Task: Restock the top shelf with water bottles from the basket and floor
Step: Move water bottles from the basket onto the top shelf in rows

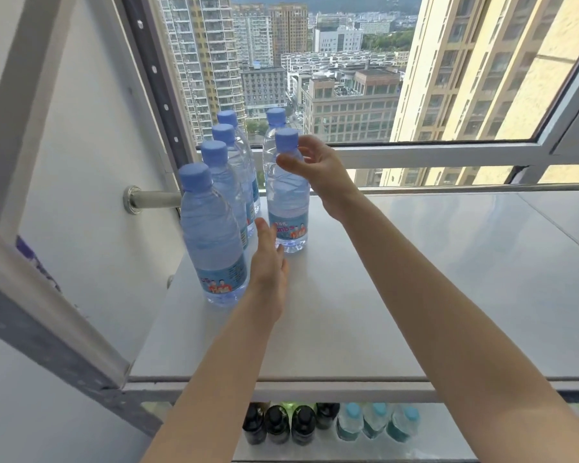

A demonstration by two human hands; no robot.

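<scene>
Clear water bottles with blue caps stand on the white top shelf [381, 279]. A row of several runs along the left edge, the nearest [211, 235] at the front. Beside that row stand two more. My right hand [318, 168] wraps thumb and fingers around the neck of the front one [288, 202], just under its cap. That bottle stands upright on the shelf. My left hand [269, 262] is flat with fingers straight, its fingertips against the base of the same bottle. The other bottle of this pair [276, 116] stands right behind it, mostly hidden.
A window frame [415, 152] runs behind the shelf, with a metal rail [154, 197] at the left wall. A grey shelf upright [47, 329] slants along the left. On the shelf below stand dark bottles [278, 426] and light-blue-capped bottles [378, 422]. The shelf's right part is bare.
</scene>
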